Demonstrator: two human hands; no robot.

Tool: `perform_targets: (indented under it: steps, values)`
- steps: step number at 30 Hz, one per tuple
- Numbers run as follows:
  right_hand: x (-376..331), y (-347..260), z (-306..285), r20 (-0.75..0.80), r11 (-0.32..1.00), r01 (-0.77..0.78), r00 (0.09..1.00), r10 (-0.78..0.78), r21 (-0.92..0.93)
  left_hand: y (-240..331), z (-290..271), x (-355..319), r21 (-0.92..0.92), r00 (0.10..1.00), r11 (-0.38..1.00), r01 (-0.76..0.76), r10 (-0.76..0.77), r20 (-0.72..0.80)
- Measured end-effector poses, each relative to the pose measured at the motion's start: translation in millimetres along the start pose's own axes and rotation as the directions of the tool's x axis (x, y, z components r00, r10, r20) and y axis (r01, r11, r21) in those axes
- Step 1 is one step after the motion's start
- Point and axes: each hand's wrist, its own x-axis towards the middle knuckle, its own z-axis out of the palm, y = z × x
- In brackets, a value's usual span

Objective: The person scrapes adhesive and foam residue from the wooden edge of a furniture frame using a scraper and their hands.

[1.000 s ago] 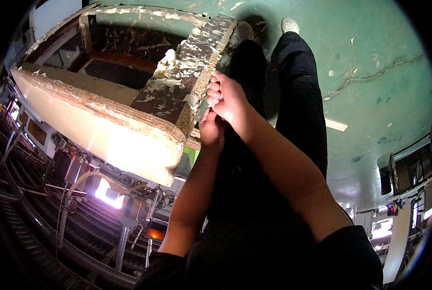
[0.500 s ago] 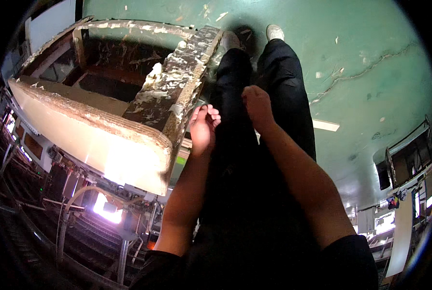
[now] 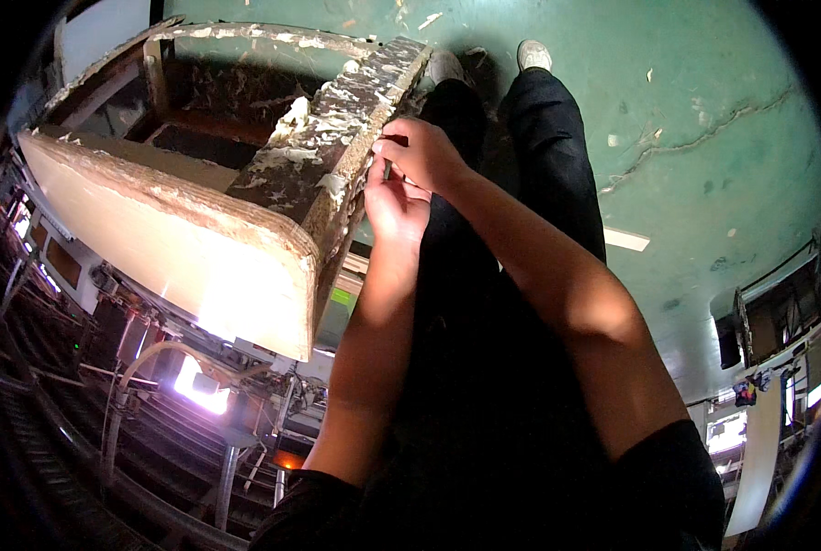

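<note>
Just left of the right hand (image 3: 424,154) and left hand (image 3: 398,213), grips unclear, stands a flaking wooden frame (image 3: 144,216).

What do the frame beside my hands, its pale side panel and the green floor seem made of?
Frame: probably chipboard, dark-faced with flaking cream residue; its edge looks speckled. Side panel: likely plywood, smooth and pale; layered lines along its edge. Floor: perhaps painted concrete, glossy, cracked.
</note>
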Motion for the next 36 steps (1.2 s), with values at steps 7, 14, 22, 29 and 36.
perform_targets:
  steps: [7,14,22,29,36]
  values:
    - [4,1,1,0.077,0.999,-0.042,0.996,0.044,-0.026,0,0,-3,0.02,0.999,1.0,0.023,-0.022,-0.029]
    - [2,2,2,0.11,0.999,-0.039,0.993,0.039,0.004,-4,-16,-3,0.09,0.998,0.995,0.036,-0.031,-0.058]
    - [-4,9,9,0.041,0.989,0.052,0.998,-0.046,-0.136,-15,-30,9,0.175,0.984,0.974,-0.141,0.158,-0.086]
    - [-4,-10,4,0.136,0.93,-0.275,0.959,0.248,0.245,-35,-39,3,0.078,0.965,0.965,-0.249,0.254,-0.062]
    - [-8,-10,18,-0.046,0.944,-0.128,0.988,0.149,0.303,-55,-44,-8,-0.1,0.954,0.95,-0.297,0.292,-0.064]
